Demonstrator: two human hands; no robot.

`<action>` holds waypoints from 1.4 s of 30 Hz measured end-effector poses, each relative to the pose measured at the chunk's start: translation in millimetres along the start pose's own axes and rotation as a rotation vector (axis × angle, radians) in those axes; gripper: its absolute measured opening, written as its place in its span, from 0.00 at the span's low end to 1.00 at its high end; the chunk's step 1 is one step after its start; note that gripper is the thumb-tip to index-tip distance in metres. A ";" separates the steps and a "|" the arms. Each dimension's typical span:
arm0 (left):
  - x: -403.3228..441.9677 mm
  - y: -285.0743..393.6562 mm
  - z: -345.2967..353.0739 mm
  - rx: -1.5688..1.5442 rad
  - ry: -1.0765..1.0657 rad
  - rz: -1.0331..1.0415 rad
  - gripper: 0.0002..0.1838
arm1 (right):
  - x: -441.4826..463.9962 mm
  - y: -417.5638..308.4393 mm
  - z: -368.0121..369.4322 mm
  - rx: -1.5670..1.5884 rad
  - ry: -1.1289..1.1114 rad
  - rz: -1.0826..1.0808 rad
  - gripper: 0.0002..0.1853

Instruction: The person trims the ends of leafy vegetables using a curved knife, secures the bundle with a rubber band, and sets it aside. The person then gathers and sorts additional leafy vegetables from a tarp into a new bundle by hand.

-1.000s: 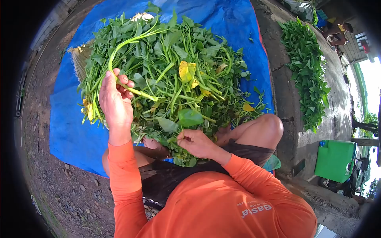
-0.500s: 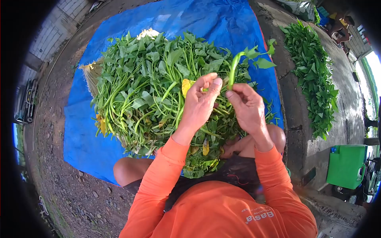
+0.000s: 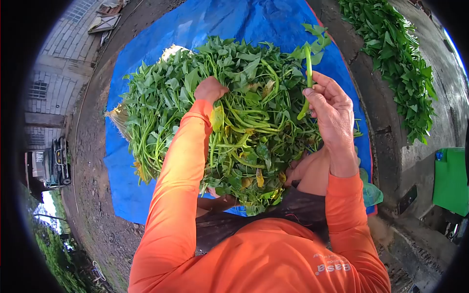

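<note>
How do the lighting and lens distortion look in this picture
Head view: black corners, fisheye curving of the blue tarp; head view: strong light makes the left sleeve brighter than the right sleeve; head view: a bright gap at lower left washes out white.

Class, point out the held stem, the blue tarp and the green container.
Held stem [image 3: 309, 67], head view: middle of its stalk.
Blue tarp [image 3: 227, 20], head view: bare far part.
Green container [image 3: 450, 179], head view: its side.

"Basta" logo [image 3: 334, 268] on orng shirt [image 3: 264, 259]
</note>
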State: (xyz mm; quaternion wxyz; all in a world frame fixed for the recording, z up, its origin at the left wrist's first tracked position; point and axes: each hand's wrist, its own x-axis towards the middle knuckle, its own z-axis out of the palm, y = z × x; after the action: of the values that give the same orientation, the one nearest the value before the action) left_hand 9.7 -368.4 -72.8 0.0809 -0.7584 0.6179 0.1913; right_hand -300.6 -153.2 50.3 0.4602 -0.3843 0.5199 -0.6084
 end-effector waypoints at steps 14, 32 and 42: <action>-122.6 -68.9 -56.8 -1.134 -0.223 -0.007 0.11 | -13.7 3.4 -4.2 -0.039 -0.014 0.026 0.22; -243.4 -134.4 69.3 -1.329 0.047 -0.165 0.19 | -71.4 48.2 107.8 -0.586 -0.301 -0.627 0.19; -253.7 -153.0 105.5 -1.951 -0.092 -0.155 0.12 | -121.8 133.6 166.5 -0.730 -0.761 -0.412 0.20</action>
State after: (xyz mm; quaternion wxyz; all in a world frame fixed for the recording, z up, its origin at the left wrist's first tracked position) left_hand 96.3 -66.4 -87.7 -0.5453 -0.5226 0.1334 0.6417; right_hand -87.4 -87.5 -52.8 0.3242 -0.8042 0.4084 -0.2852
